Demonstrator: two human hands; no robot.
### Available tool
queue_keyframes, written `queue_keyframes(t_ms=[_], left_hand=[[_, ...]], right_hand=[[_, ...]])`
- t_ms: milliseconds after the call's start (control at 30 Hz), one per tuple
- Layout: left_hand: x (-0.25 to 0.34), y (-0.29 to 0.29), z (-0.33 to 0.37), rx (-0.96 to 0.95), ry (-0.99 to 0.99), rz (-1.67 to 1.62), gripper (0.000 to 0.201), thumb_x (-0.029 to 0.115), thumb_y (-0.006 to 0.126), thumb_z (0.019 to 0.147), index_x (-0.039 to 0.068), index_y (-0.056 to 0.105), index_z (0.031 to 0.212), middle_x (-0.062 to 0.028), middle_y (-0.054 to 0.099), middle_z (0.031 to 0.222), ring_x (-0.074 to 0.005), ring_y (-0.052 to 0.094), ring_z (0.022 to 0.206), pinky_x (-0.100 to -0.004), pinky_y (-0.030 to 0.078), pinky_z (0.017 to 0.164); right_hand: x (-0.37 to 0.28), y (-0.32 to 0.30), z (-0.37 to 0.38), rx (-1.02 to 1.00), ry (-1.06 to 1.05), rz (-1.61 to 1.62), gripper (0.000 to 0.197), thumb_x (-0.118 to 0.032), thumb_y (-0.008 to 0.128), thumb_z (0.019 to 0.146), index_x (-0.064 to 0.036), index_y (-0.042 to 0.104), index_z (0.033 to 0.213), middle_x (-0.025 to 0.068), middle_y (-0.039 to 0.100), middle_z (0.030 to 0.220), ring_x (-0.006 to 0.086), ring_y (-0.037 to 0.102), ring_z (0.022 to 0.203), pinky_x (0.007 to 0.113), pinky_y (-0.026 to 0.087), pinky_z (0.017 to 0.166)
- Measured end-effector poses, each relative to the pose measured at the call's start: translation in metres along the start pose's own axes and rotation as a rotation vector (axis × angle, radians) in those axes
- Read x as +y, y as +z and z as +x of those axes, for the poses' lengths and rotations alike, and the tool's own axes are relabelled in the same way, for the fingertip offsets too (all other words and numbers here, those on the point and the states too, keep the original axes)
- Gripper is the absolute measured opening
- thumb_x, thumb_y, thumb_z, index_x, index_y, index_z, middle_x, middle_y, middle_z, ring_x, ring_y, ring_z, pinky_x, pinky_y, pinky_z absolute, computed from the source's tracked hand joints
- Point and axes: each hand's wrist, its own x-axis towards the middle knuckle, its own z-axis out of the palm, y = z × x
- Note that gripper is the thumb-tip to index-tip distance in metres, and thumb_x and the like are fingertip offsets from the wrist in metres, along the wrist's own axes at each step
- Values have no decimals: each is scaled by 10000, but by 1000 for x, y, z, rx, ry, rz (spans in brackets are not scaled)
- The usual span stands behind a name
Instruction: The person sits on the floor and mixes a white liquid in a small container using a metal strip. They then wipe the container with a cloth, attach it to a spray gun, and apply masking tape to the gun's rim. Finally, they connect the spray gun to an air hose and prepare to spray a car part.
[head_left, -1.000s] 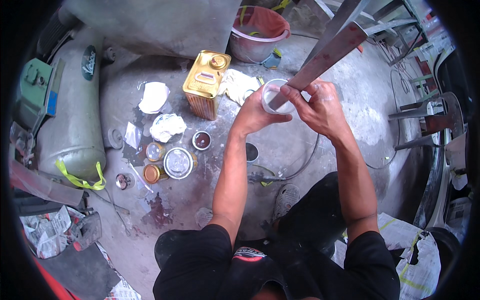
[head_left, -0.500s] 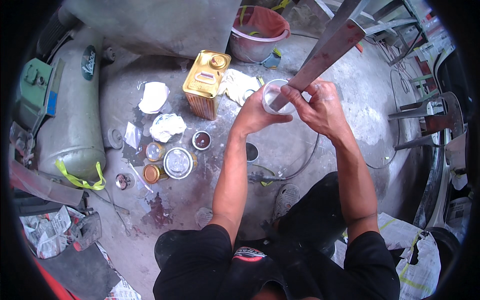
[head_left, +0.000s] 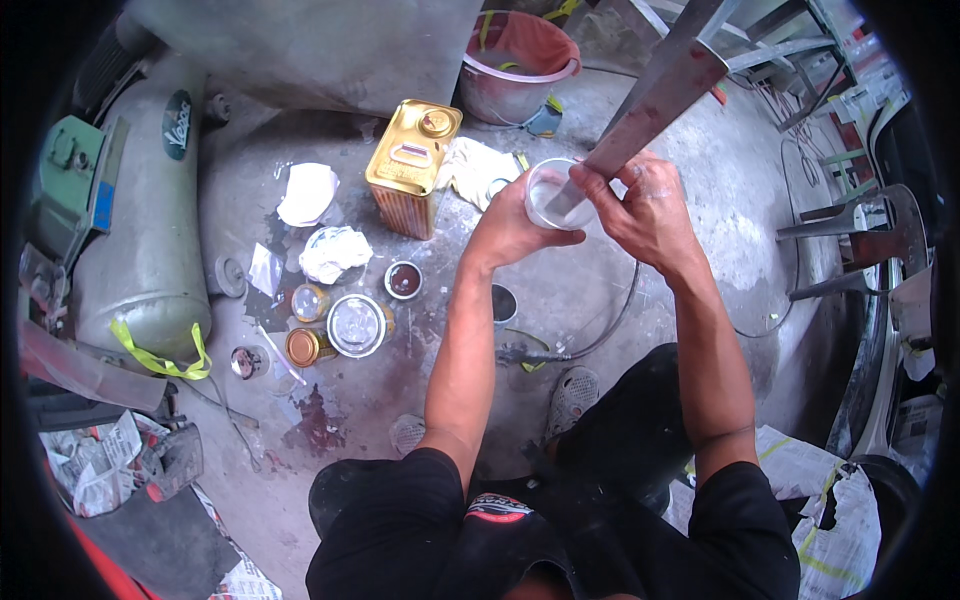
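Note:
My left hand is wrapped around a clear plastic cup, which I hold up over the floor. A pale liquid or coating shows inside it. My right hand grips a long flat metal strip between thumb and fingers, low down near the cup. The strip's lower end dips into the cup, and its wide stained upper end slants up to the right. How deep the end reaches cannot be made out.
A gold rectangular can stands beyond my left hand, near a white cloth. Several small tins surround a lidded tub on the floor. A compressor tank is at left, a pink bucket behind. A hose crosses the floor.
The metal strip's lower end has shifted slightly right inside the cup, and my right hand has moved a little with it. My left hand and the cup hold nearly still.

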Motion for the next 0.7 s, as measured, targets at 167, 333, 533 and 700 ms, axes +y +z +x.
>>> queue_keyframes(t_ms=[167,333,533,700], left_hand=[[-3,1,1,27,17,68,728,202,954,611,55,614,1237,-88,702,1130,-207,665,1055,-355,515,929],[1,0,-1,25,4,65,728,206,956,605,57,615,1229,-89,702,1127,-215,667,1055,-355,513,931],[1,0,0,37,18,81,730,206,958,600,52,611,1224,-88,700,1132,-216,667,1055,-356,513,932],[5,0,-1,43,8,87,734,209,960,597,42,608,1219,-91,700,1127,-216,667,1056,-351,515,925]], right_hand=[[7,9,1,75,-30,51,156,-151,712,901,-9,760,944,151,697,830,305,659,740,408,516,649],[0,5,0,28,80,115,161,-160,710,904,-11,761,937,147,697,832,303,657,718,413,516,632],[-2,0,0,-1,128,24,162,-170,708,911,-19,763,932,155,694,870,301,665,718,385,523,636],[7,4,0,67,49,29,164,-173,708,914,-19,763,935,154,693,871,301,672,733,385,525,644]])
